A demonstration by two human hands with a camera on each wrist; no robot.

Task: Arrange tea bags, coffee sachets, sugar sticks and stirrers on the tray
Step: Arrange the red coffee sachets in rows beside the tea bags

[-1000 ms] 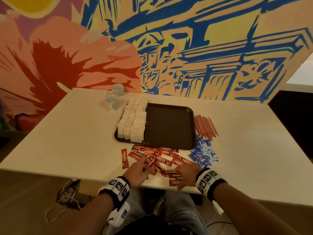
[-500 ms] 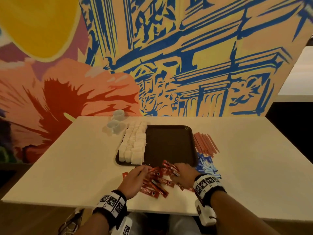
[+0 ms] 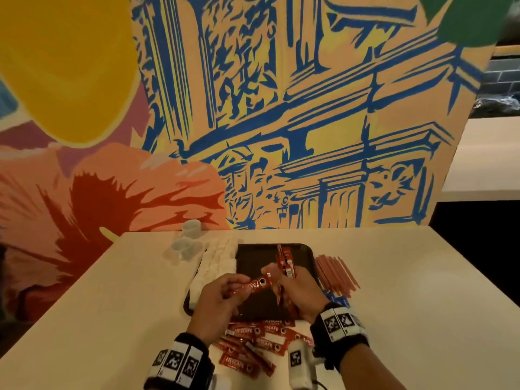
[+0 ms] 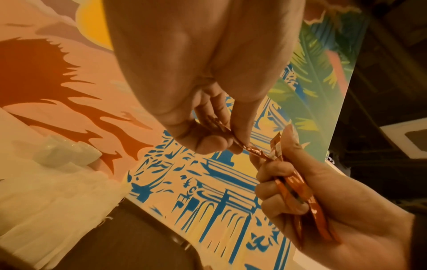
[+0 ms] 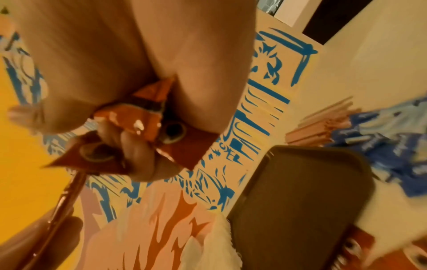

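Note:
Both hands hover above the dark tray [image 3: 253,253]. My left hand [image 3: 222,294] pinches one red coffee sachet [image 3: 254,285] by its end, its other end reaching my right hand. My right hand [image 3: 295,288] grips a bunch of red coffee sachets [image 3: 285,261] held upright. The left wrist view shows the pinched sachet [image 4: 245,146] meeting the bunch [image 4: 298,184]. White tea bags [image 3: 218,263] fill the tray's left side. More coffee sachets [image 3: 253,342] lie loose on the table before the tray. Pink stirrers [image 3: 336,273] and blue sugar sticks [image 3: 334,298] lie right of the tray.
The white table [image 3: 112,305] stands against a painted mural wall. Small white cups [image 3: 187,237] sit behind the tray's left corner. A second light surface [image 3: 486,159] lies far right beyond a dark gap.
Both hands rose from the loose sachet pile at the table's front to above the tray. The right hand gathered a bunch of sachets; the left picked up one.

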